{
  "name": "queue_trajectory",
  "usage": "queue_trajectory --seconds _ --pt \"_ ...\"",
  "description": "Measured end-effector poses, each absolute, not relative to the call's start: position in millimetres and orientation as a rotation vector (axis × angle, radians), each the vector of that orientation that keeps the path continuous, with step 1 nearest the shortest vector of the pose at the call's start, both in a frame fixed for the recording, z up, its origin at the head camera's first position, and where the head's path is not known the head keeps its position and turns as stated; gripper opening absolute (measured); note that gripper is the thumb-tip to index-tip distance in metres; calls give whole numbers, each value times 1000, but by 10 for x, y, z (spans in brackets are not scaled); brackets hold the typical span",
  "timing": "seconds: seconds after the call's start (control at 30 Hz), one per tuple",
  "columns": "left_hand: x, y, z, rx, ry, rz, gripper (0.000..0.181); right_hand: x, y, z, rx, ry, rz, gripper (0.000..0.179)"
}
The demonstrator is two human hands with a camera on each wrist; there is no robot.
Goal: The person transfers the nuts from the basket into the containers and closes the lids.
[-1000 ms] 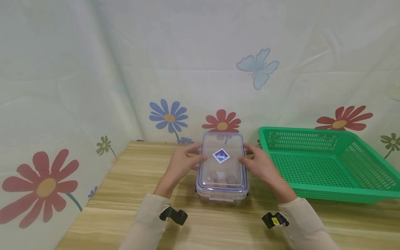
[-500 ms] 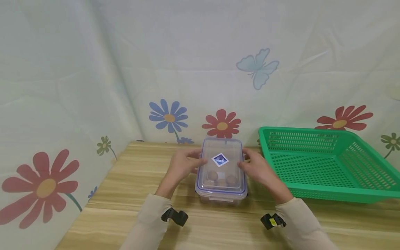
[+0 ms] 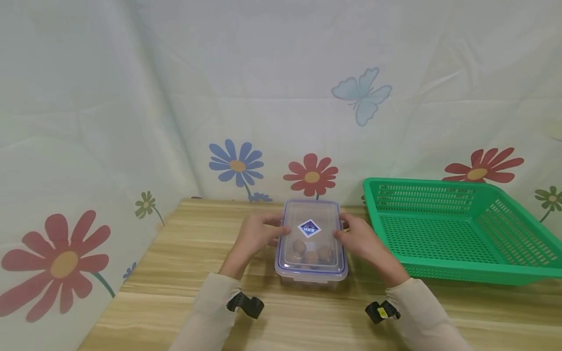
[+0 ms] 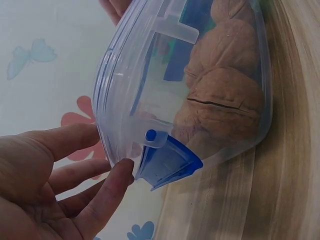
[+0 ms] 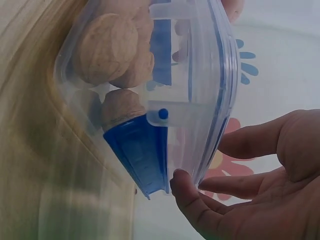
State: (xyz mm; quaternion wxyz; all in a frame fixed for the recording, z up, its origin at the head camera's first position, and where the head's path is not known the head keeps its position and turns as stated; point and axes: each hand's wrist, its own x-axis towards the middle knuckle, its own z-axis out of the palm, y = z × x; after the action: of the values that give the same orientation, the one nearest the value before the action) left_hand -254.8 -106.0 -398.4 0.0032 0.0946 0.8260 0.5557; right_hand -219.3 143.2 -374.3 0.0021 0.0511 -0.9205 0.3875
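A clear lid (image 3: 320, 222) with a blue seal and a diamond label lies level over a clear plastic food container (image 3: 307, 281) on the table. My left hand (image 3: 256, 235) holds the lid's left edge, thumb on top and fingers at the side. Opposite it, my right hand (image 3: 362, 237) holds the right edge the same way. Several walnuts (image 4: 227, 95) sit inside, visible through the wall. A blue side clip (image 4: 170, 162) hangs outward in the left wrist view; another blue clip (image 5: 142, 155) hangs loose on the right side.
A large green plastic basket (image 3: 439, 239) stands just right of my right hand. The wood-grain table (image 3: 197, 234) runs back to a flowered cloth (image 3: 272, 97), which also hangs along the left.
The lid has come down and toward me, from tilted up at the back to level over the container. Both hands have lowered with it, keeping their hold.
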Motion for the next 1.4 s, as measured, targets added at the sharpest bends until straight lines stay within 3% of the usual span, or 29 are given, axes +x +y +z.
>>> queue_trajectory --seconds 0.7,1.4 --pt "-2557 -1159 -3984 237 2620 1659 41 -2170 1352 -3855 106 -2837 1337 49" --pt "-2643 -1269 -4189 236 2406 1709 51 -2084 1415 -4037 -24 -2776 1592 58"
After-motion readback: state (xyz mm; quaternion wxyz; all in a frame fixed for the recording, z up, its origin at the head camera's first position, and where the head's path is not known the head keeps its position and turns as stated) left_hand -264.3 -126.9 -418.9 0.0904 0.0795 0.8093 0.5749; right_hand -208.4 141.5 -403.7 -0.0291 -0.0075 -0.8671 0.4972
